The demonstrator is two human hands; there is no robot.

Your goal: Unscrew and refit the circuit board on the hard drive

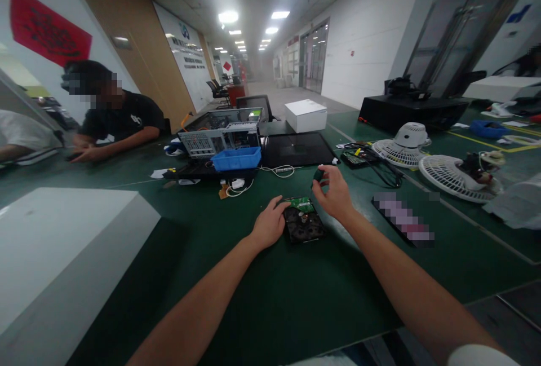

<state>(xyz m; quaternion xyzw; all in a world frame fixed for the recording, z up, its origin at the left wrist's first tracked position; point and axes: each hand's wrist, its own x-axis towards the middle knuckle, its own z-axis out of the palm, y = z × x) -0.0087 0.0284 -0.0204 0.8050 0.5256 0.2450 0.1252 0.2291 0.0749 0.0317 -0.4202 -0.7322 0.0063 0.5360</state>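
Resting, loosely spread, against the left edge of the hard disk drive (305,228), the left hand (269,223) might let it skid if that touch is light. The drive lies inward from the near edge of the green tabletop (279,304). The right hand (335,194) has its fingers pinched on a small dark tool (318,175); a slip could scratch the circuit board (301,204). White fan grilles (443,177) sit toward the right edge; a lit corridor (264,81) stretches beyond.

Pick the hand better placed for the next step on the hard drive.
Probably the right hand: it pinches a small dark object, perhaps a screwdriver, close by the hard drive. The left hand is at the drive's left edge, better suited to steadying it.
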